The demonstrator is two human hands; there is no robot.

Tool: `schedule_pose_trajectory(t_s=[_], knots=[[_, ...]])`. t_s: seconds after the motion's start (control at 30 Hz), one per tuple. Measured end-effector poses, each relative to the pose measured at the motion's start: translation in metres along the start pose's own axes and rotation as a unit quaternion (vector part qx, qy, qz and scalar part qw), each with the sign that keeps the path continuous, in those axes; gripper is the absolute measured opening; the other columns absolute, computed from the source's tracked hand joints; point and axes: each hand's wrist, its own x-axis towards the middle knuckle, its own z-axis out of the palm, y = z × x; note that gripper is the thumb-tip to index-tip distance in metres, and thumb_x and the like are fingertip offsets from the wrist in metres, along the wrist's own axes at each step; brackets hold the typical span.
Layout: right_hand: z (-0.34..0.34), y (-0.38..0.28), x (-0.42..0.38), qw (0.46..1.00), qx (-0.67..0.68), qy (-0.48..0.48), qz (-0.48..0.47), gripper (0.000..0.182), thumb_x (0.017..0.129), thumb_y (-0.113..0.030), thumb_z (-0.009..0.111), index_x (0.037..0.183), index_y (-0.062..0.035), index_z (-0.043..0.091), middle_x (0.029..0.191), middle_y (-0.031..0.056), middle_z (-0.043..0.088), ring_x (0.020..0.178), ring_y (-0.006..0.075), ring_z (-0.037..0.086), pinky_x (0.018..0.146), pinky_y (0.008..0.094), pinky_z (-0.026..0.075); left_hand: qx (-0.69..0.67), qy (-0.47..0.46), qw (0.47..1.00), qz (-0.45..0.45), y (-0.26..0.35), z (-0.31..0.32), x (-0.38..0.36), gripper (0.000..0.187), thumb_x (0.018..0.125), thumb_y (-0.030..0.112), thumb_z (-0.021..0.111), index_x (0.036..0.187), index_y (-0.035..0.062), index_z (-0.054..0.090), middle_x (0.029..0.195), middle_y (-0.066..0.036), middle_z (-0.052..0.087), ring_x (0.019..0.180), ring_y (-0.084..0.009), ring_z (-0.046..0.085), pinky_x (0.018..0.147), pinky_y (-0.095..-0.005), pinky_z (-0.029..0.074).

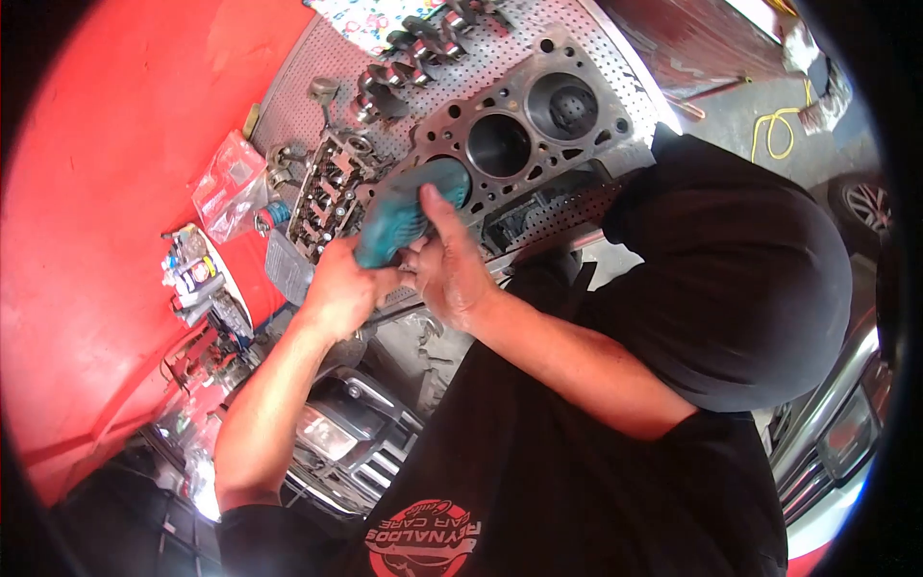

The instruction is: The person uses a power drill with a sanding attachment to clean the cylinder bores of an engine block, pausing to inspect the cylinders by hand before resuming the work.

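i see my left hand and right hand both wrapped tight around a teal power tool, pressed on the engine block, cylinder head just beside it.

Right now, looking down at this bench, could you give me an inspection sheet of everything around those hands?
Surface: perforated metal table.
Job's things: teal power tool at engine block.
Clutter: cylinder head, crankshaft, plastic bag, small bottles.
Hands: left hand and right hand both grip the tool, fingers wrapped.
Cables: yellow hose or cord on floor.
Surroundings: red wall, vehicle headlight.
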Motion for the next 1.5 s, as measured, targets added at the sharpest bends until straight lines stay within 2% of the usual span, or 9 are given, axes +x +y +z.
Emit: schedule_pose_trajectory(t_s=[0.07, 0.1, 0.23, 0.37, 0.67, 0.87, 0.97, 1.1, 1.5], knots=[[0.004, 0.001, -0.005, 1.0, -0.006, -0.01, 0.02, 0.07, 0.091, -0.068, 0.059, 0.134, -0.0122, 0.054, 0.126, 0.0041, 0.065, 0.116, 0.0219, 0.061, 0.1, 0.0478, 0.045, -0.086, -0.001, 0.996, 0.035, 0.008, 0.003, -0.019, 0.024, 0.079, -0.001, 0.063, 0.102, -0.0015, 0.07, 0.087, -0.004, 0.071, 0.073, -0.0119, 0.064, 0.061, -0.0275, 0.048], [0.007, -0.001, -0.007, 1.0, -0.003, -0.015, 0.025, 0.075, 0.091, -0.066, 0.06, 0.14, -0.0107, 0.049, 0.134, 0.0077, 0.061, 0.123, 0.0253, 0.058, 0.104, 0.0543, 0.042, -0.084, 0.012, 0.996, 0.024, 0.006, 0.0, -0.026, 0.019, 0.081, -0.004, 0.062, 0.099, -0.0013, 0.069, 0.087, -0.002, 0.07, 0.072, -0.0106, 0.062, 0.061, -0.0259, 0.047], [0.003, 0.002, -0.006, 0.989, 0.038, -0.11, 0.09, 0.077, 0.091, -0.057, 0.066, 0.144, -0.0054, 0.045, 0.134, 0.0174, 0.059, 0.129, 0.0341, 0.055, 0.105, 0.0602, 0.044, -0.039, 0.026, 0.998, 0.031, -0.016, -0.029, -0.057, 0.014, 0.081, -0.002, 0.065, 0.094, -0.0018, 0.068, 0.084, -0.001, 0.068, 0.073, -0.0093, 0.059, 0.062, -0.0267, 0.046], [-0.004, 0.006, -0.005, 0.975, -0.01, -0.169, 0.141, 0.073, 0.092, -0.053, 0.067, 0.139, -0.0007, 0.049, 0.133, 0.0209, 0.059, 0.126, 0.0382, 0.057, 0.099, 0.057, 0.051, 0.016, 0.053, 0.998, 0.018, -0.002, -0.042, -0.089, 0.012, 0.08, -0.001, 0.067, 0.091, -0.0018, 0.067, 0.081, -0.001, 0.067, 0.073, -0.0089, 0.059, 0.065, -0.0273, 0.048], [0.014, 0.001, -0.009, 0.953, -0.051, -0.245, 0.17, 0.075, 0.096, -0.059, 0.06, 0.145, -0.0039, 0.045, 0.136, 0.02, 0.058, 0.127, 0.0391, 0.056, 0.099, 0.0563, 0.051, -0.003, 0.099, 0.995, 0.003, 0.009, -0.045, -0.122, 0.02, 0.076, -0.003, 0.067, 0.096, -0.0013, 0.067, 0.084, -0.002, 0.068, 0.076, -0.0108, 0.061, 0.071, -0.0281, 0.05], [0.026, -0.002, -0.015, 0.952, -0.078, -0.241, 0.173, 0.094, 0.086, -0.071, 0.063, 0.147, -0.0024, 0.042, 0.141, 0.023, 0.053, 0.13, 0.0414, 0.053, 0.102, 0.0578, 0.047, -0.026, 0.116, 0.993, 0.014, 0.013, -0.043, -0.132, 0.02, 0.077, -0.003, 0.067, 0.097, -0.0016, 0.068, 0.087, -0.002, 0.069, 0.077, -0.0108, 0.061, 0.071, -0.028, 0.051], [0.018, 0.002, -0.01, 0.958, -0.049, -0.228, 0.167, 0.075, 0.096, -0.06, 0.058, 0.146, -0.0068, 0.044, 0.137, 0.0198, 0.057, 0.126, 0.0398, 0.056, 0.098, 0.0587, 0.051, 0.013, 0.089, 0.996, -0.013, 0.012, -0.046, -0.124, 0.019, 0.079, -0.002, 0.066, 0.098, -0.002, 0.068, 0.088, -0.003, 0.07, 0.078, -0.0106, 0.062, 0.072, -0.0277, 0.051], [0.016, -0.002, -0.009, 0.97, -0.04, -0.179, 0.158, 0.083, 0.092, -0.064, 0.061, 0.149, -0.0079, 0.038, 0.139, 0.0198, 0.055, 0.13, 0.04, 0.052, 0.1, 0.0603, 0.05, -0.012, 0.095, 0.995, 0.011, 0.013, -0.035, -0.109, 0.015, 0.08, -0.001, 0.067, 0.095, -0.0021, 0.069, 0.083, -0.001, 0.068, 0.076, -0.0098, 0.061, 0.069, -0.0283, 0.05], [0.019, -0.002, -0.012, 0.97, -0.059, -0.181, 0.154, 0.086, 0.09, -0.069, 0.059, 0.149, -0.0093, 0.039, 0.14, 0.0196, 0.055, 0.131, 0.0389, 0.052, 0.101, 0.0585, 0.048, -0.023, 0.096, 0.995, 0.02, 0.008, -0.033, -0.108, 0.015, 0.081, 0.001, 0.068, 0.095, -0.0024, 0.068, 0.083, 0.0, 0.067, 0.076, -0.0084, 0.059, 0.068, -0.027, 0.048]])
